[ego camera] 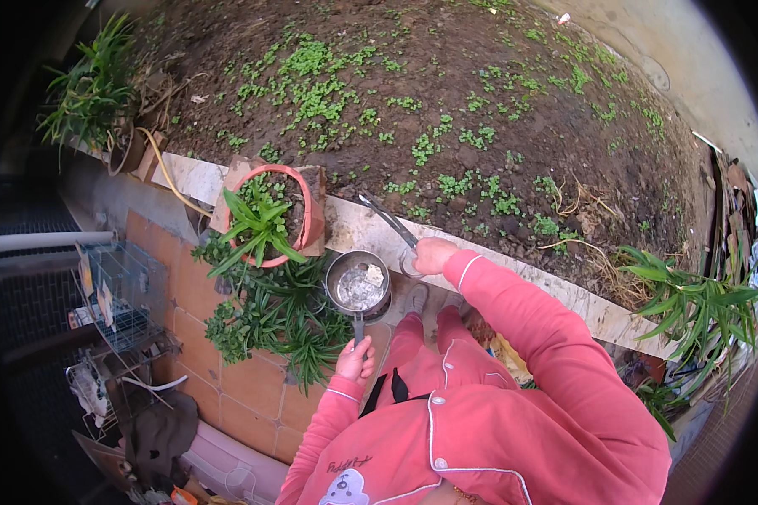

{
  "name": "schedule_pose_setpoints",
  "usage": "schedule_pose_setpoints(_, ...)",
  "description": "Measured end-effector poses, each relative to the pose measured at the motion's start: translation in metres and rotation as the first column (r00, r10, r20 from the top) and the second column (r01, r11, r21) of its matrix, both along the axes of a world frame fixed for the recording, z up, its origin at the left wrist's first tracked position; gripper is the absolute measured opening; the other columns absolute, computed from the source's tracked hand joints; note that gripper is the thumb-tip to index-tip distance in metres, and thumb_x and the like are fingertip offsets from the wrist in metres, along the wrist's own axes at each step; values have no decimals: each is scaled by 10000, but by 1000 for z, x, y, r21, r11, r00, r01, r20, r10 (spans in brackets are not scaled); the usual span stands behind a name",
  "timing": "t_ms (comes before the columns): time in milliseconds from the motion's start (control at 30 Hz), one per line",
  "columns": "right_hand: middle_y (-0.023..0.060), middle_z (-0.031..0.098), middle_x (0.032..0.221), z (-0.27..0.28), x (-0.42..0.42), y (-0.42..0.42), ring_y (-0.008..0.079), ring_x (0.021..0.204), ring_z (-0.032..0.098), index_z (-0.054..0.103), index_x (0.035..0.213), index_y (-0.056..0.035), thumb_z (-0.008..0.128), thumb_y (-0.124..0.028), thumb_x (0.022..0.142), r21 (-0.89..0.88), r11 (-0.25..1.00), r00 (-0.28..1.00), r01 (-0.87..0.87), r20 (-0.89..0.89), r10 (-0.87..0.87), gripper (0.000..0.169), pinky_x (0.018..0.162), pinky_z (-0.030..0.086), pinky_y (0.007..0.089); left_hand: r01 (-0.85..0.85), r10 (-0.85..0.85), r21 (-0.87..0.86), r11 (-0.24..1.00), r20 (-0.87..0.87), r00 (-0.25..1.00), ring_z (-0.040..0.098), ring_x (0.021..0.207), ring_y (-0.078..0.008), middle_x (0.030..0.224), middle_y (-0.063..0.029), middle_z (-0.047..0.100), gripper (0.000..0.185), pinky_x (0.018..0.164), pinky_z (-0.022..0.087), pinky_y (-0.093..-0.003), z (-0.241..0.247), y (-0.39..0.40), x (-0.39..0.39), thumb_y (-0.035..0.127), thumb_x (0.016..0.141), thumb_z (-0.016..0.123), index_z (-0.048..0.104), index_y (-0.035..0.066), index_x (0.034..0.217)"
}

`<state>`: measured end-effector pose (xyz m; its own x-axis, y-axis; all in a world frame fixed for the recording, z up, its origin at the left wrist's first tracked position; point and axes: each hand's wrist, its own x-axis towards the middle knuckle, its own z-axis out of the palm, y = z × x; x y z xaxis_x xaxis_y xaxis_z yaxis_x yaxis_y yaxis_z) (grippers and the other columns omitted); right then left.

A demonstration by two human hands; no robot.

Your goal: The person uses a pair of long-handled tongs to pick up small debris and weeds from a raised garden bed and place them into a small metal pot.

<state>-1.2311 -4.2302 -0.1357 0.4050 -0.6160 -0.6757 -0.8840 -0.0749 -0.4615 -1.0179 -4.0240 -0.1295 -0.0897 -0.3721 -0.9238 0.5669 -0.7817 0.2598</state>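
A small metal saucepan [357,282] hangs in front of me, its handle gripped by my left hand [355,361]. Inside the pan lie whitish residue and a pale lump [374,274]. My right hand [434,255] is closed around the ring-handle end of a pair of long metal tongs or scissors [388,219]; which of the two I cannot tell. Its tips point up and left, over the edge of the soil bed [442,170]. The pan is beside the tool's handle end, to the left.
A pale stone ledge [543,278] borders the soil with small green plants. An orange flowerpot [312,218] stands on the ledge at left, leafy plants [290,315] below it. A wire cage [126,297] is farther left on the tiled floor [246,391]. A yellow hose [167,173] crosses the ledge.
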Motion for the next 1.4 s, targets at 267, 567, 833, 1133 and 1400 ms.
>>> schedule_pose_setpoints(267, 245, 591, 837, 4, 2, -14, 354, 804, 583, 622, 817, 45, 464, -225, 694, 46, 998, 998, -38, 46, 36, 336, 711, 461, 397, -8, 7, -27, 1000, -14, 1000, 311, 382, -51, 606, 1, 427, 159, 309, 182, -190, 1, -8, -3, 183, 809, 593, 447, 123, 799)
schedule_pose_setpoints(567, 161, 577, 701, 79, -90, 83, 269, 653, 569, 528, 830, 33, 462, -180, 728, 243, 943, 889, 227, 343, -303, 245, 618, 447, 367, 48, -41, -92, 995, 80, 996, 328, 372, -57, 581, 7, 427, 159, 308, 195, -199, -16, -52, -19, 180, 803, 597, 452, 114, 807)
schedule_pose_setpoints(833, 154, 565, 685, 134, -152, 166, 294, 648, 567, 512, 910, 4, 549, -327, 745, 51, 974, 942, 219, 250, -225, 371, 588, 446, 351, 146, -139, -159, 976, 55, 989, 293, 335, -58, 561, 11, 421, 134, 288, 185, -208, -31, -97, -67, 176, 806, 583, 464, 116, 813)
schedule_pose_setpoints(1133, 66, 506, 632, 95, -202, 225, 144, 560, 469, 519, 864, 10, 505, -184, 767, 361, 462, 384, 810, 269, -883, 217, 537, 399, 300, 329, -327, -156, 931, 41, 944, 293, 347, -50, 555, 15, 403, 134, 285, 177, -193, -2, -94, -99, 181, 831, 550, 439, 120, 786)
schedule_pose_setpoints(1400, 170, 559, 713, 40, -248, 232, 225, 674, 532, 539, 812, 45, 474, -173, 718, 218, 407, 386, 887, 131, -913, 246, 647, 412, 346, 444, -442, -61, 894, 46, 896, 275, 354, -47, 573, 12, 397, 119, 288, 174, -186, 10, -69, -98, 182, 842, 528, 426, 133, 805)
